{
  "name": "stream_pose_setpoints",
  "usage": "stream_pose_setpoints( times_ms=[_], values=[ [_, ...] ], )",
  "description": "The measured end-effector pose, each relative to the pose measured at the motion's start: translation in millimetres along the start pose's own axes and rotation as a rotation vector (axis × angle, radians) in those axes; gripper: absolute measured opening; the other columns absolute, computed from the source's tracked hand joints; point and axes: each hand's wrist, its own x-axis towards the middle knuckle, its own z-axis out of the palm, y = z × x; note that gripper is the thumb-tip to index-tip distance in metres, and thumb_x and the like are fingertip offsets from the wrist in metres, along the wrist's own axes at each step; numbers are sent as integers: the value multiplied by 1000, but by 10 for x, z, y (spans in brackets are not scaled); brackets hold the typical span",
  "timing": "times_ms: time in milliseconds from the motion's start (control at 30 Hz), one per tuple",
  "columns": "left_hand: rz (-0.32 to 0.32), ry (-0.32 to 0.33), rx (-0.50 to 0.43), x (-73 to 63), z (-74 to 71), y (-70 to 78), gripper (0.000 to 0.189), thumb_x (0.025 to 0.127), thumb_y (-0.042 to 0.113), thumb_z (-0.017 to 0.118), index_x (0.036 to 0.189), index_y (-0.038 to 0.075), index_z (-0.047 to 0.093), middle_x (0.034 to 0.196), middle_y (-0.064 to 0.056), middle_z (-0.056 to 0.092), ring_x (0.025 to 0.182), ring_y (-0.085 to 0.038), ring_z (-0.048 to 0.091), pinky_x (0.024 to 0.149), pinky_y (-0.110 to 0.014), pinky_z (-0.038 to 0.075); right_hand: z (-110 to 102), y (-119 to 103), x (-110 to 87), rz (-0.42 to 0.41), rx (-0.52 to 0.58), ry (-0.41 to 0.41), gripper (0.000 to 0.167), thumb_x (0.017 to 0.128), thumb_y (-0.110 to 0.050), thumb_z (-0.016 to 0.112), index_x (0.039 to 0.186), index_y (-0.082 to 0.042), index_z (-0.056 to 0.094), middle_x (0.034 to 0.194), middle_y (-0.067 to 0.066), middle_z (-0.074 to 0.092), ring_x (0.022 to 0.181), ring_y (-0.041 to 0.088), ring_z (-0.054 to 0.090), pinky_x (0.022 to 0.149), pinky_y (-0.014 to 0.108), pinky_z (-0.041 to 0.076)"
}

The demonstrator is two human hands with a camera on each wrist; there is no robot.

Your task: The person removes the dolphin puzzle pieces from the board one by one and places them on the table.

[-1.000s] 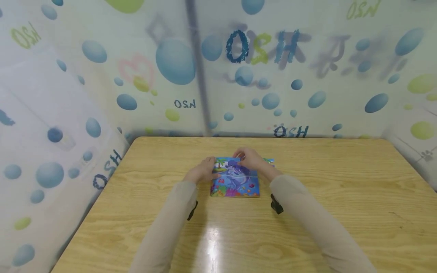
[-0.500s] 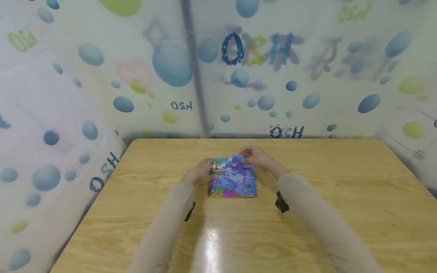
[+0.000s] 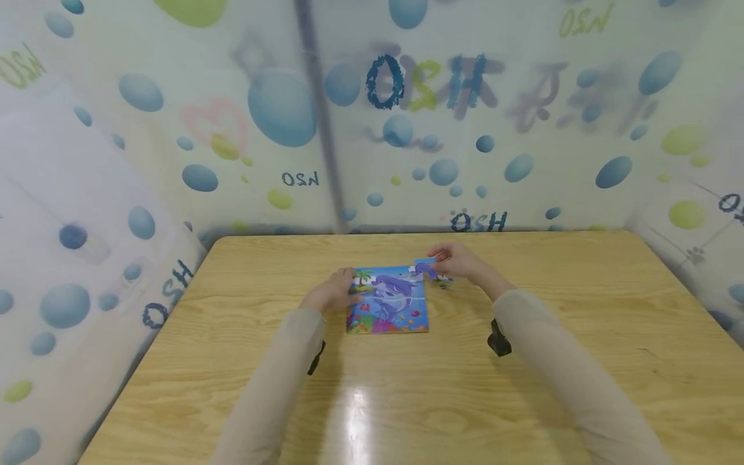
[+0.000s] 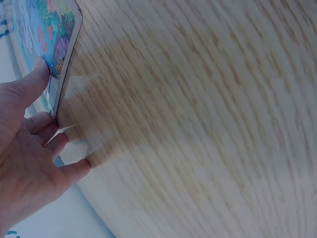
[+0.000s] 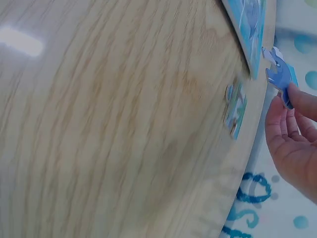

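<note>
So the big change here is that the dolphin piece (image 5: 280,75) is now out past the far right corner of the puzzle board (image 3: 388,315), while half a second ago it was over the board's far edge, covering part of the picture. It's pinched between thumb and fingers of the right hand (image 3: 460,261), and in the right wrist view it looks lifted and tilted, apart from the board. My read: for the puzzle work, that piece counts as loose right now, and I honestly can't tell if it's coming out or being lined up to go in. The board itself lies flat on the table (image 3: 188,339), toward the far side, dolphin picture facing up. The left hand (image 3: 331,290) has its left side, thumb pressed on top and fingers bent against the edge, so I'd guess it's the steadying hand. There's also another loose piece (image 5: 237,110) on the table, just right of the board, below the right hand in the head view. Its print is too small to make out.
</note>
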Motion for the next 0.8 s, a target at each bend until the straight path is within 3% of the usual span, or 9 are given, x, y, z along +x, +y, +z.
stream_pose_setpoints(
  times_ms=[167,433,667,800],
  values=[
    [1,1,9,-12,-15,15,68,93,27,52,143,-3,16,149,-23,17,139,-36,16,114,-48,18,-134,121,-83,51,38,31,40,92,-10,53,127,8,45,120,27,49,105,34,56,93,41,49],
    [24,-1,37,-19,-37,14,66,93,25,52,142,-5,17,147,-25,21,137,-38,20,114,-48,21,-333,298,-222,72,22,55,42,93,-11,51,126,13,44,113,24,55,91,19,61,91,39,51],
    [20,-14,70,6,-38,-5,69,94,26,50,143,-5,13,149,-25,15,139,-38,15,114,-48,18,-453,444,-310,128,43,121,36,91,-11,55,117,14,50,92,9,61,72,3,59,78,24,55],
    [19,-9,77,16,-25,1,68,94,27,50,143,-5,14,149,-25,16,139,-37,15,115,-48,18,-496,525,-351,180,86,126,37,90,-10,55,117,14,49,88,4,60,69,1,58,73,20,55]
  ],
)
